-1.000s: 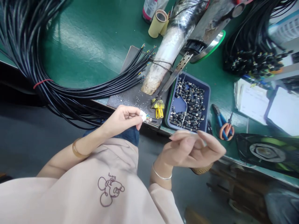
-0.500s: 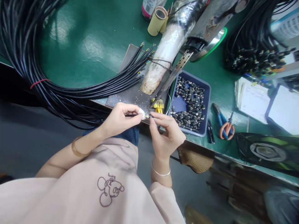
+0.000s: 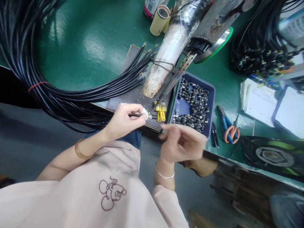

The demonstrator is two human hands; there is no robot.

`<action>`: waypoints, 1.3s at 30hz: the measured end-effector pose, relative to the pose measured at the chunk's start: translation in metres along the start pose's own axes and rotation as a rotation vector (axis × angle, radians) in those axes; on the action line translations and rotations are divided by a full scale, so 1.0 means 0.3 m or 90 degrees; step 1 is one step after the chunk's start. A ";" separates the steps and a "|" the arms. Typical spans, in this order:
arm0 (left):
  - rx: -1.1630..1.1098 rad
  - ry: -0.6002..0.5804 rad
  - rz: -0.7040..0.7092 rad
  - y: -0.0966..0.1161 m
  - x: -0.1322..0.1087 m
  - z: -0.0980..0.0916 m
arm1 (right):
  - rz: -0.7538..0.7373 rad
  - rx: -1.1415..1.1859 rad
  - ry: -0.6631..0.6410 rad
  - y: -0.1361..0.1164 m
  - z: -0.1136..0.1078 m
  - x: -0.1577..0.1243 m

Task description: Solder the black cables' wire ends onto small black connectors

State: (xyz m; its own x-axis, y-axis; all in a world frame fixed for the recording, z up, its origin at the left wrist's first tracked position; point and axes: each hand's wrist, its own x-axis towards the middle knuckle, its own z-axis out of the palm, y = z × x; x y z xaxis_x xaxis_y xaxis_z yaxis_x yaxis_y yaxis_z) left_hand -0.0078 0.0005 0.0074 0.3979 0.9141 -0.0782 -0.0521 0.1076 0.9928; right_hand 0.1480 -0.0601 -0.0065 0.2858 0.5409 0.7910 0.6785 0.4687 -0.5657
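Note:
My left hand (image 3: 124,119) pinches the end of a thin black cable (image 3: 142,116) at the bench edge; coloured wire tips stick out past a taped fingertip. My right hand (image 3: 181,142) hangs a little to the right and lower, blurred by motion, its fingers loosely curled below the blue tray (image 3: 211,95) of small black connectors (image 3: 194,104). I cannot make out anything in the right hand. A big bundle of black cables (image 3: 71,95) fans from the left onto a dark metal plate (image 3: 133,98).
A wrapped machine arm (image 3: 171,50) slants down over the plate, with yellow snips (image 3: 161,111) at its tip. Blue-and-orange pliers (image 3: 226,126) lie right of the tray. A tape core (image 3: 159,19), papers (image 3: 258,101) and another connector-tipped cable bundle (image 3: 261,57) sit farther back.
My right hand met the cable tip at my left fingers, then drew back down and to the right. My left hand stayed put, holding the cable.

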 end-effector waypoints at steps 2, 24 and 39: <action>0.005 0.008 0.005 -0.001 0.005 -0.001 | -0.055 0.038 0.115 0.004 -0.003 0.013; -0.020 0.011 -0.007 0.004 -0.002 -0.009 | -0.098 -0.128 -0.196 -0.015 0.012 0.008; -0.021 -0.013 -0.013 0.025 0.016 -0.007 | -0.077 -0.125 -0.185 -0.005 0.017 0.014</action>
State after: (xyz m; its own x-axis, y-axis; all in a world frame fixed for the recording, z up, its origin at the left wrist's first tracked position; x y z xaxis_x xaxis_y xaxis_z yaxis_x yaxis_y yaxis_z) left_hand -0.0082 0.0065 0.0141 0.4172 0.9036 -0.0968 -0.0738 0.1399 0.9874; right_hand 0.1448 -0.0550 -0.0035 0.0109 0.6784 0.7346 0.8203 0.4140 -0.3945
